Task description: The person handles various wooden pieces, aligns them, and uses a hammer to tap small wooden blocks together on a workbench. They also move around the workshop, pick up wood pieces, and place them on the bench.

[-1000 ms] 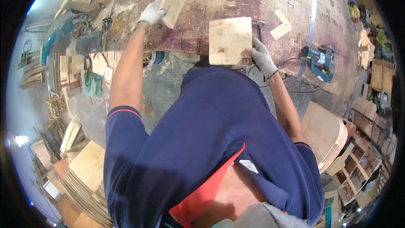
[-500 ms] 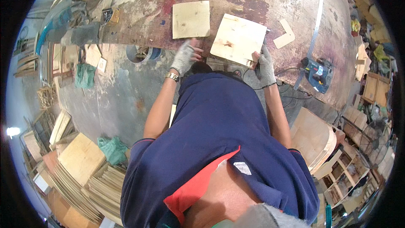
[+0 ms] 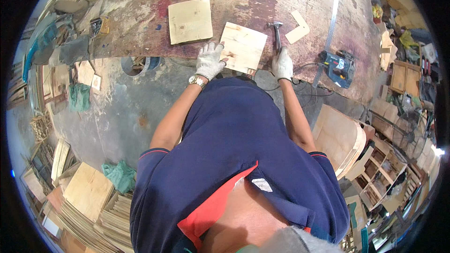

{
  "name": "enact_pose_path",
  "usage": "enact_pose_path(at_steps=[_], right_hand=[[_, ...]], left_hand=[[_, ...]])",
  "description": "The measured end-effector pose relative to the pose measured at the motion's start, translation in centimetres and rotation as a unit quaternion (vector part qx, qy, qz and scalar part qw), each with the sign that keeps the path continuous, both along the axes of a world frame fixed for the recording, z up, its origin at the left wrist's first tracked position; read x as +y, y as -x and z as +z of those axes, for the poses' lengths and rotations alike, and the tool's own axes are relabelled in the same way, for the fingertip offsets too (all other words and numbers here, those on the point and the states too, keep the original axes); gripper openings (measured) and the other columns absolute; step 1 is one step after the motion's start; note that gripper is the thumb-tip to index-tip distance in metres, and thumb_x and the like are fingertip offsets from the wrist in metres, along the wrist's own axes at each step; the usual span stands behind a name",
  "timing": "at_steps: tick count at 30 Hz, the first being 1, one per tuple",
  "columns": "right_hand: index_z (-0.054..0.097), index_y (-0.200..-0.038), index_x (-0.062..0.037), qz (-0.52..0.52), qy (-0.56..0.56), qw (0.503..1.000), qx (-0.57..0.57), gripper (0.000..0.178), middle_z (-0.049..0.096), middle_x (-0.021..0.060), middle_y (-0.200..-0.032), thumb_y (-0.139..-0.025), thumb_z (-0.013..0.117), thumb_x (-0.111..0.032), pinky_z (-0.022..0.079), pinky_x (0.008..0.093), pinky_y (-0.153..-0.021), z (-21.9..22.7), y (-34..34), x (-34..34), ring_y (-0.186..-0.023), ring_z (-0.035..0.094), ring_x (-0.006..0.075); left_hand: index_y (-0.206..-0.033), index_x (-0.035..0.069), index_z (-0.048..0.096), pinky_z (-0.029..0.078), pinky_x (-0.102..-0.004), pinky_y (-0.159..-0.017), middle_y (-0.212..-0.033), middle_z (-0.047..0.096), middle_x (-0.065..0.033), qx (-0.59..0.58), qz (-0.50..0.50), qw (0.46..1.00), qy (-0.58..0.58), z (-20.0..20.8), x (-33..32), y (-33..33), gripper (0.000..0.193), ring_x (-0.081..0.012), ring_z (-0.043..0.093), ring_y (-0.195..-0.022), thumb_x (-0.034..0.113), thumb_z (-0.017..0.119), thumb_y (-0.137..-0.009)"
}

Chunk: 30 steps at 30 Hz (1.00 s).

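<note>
A pale square wooden board [image 3: 243, 46] lies at the workbench's near edge, its near side reaching past the edge. My gloved left hand [image 3: 210, 60] holds the board's left side near the close corner, thumb and fingertips at the wood. Right of the board, my gloved right hand [image 3: 282, 64] is closed around the dark handle of a hammer [image 3: 277, 32], whose metal head points away from me. A second square board [image 3: 190, 21] rests flat to the left, just beyond my left hand. An L-shaped pale wooden piece [image 3: 298, 29] lies right of the hammer.
The worn workbench [image 3: 140, 28] spans the far side. A blue corded power tool [image 3: 338, 68] and a long metal ruler [image 3: 333, 14] are at its right. Stacked thin boards [image 3: 89, 192] stand behind on the left, and curved wooden panels [image 3: 338, 136] on the right.
My right hand has let go of the board and grasped the hammer. My left hand has moved onto the board's left side. The whole view has shifted slightly.
</note>
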State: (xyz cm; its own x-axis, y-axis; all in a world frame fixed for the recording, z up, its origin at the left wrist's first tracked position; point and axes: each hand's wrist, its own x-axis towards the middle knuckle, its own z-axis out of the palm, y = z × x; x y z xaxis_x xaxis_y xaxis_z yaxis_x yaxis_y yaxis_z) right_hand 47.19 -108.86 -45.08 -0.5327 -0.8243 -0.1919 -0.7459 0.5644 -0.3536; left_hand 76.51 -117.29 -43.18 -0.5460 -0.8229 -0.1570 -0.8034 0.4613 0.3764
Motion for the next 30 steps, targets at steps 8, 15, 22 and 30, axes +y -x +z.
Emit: enact_pose_path(at_steps=[8,15,22,30], right_hand=[[0.061,-0.101,-0.0026,0.058,0.099,0.986,-0.124,0.027,0.065,0.0259,-0.078,-0.098,0.060,-0.030,0.049,0.0513,-0.068,6.2,-3.2,0.6,-0.076,0.066,0.0445],[0.052,-0.119,-0.0080,0.126,0.181,0.955,-0.199,0.024,0.069,0.0208,-0.081,-0.100,0.058,-0.020,0.050,0.0532,-0.063,6.7,-6.2,1.3,-0.072,0.068,0.0439],[0.059,-0.109,-0.0070,0.117,0.018,0.982,-0.145,0.029,0.068,0.0251,-0.081,-0.106,0.047,-0.033,0.050,0.0559,-0.066,3.6,-3.7,0.6,-0.078,0.068,0.0462],[0.061,-0.113,-0.0034,0.225,0.145,0.955,-0.127,0.034,0.066,0.0267,-0.076,-0.105,0.046,-0.032,0.050,0.0549,-0.067,4.4,-4.7,2.0,-0.076,0.066,0.0484]], left_hand=[[-0.152,0.010,0.044,0.029,-0.0506,-0.122,-0.165,0.030,-0.0153,-0.075,-0.134,0.987,-0.038,-1.4,0.9,1.5,0.075,-0.0354,0.027,-0.153,0.043,0.068,-0.089],[-0.153,0.010,0.042,0.032,-0.0502,-0.120,-0.167,0.027,-0.0127,-0.085,-0.113,0.988,-0.058,-1.4,1.0,1.9,0.072,-0.0347,0.026,-0.154,0.039,0.065,-0.091],[-0.152,0.011,0.044,0.034,-0.0511,-0.118,-0.167,0.027,-0.0128,-0.036,-0.104,0.992,-0.066,-1.6,1.4,1.3,0.070,-0.0337,0.025,-0.154,0.035,0.067,-0.089],[-0.151,0.013,0.046,0.035,-0.0527,-0.117,-0.168,0.025,-0.0103,-0.030,-0.086,0.992,-0.084,-1.4,1.4,1.2,0.071,-0.0318,0.024,-0.155,0.036,0.070,-0.087]])
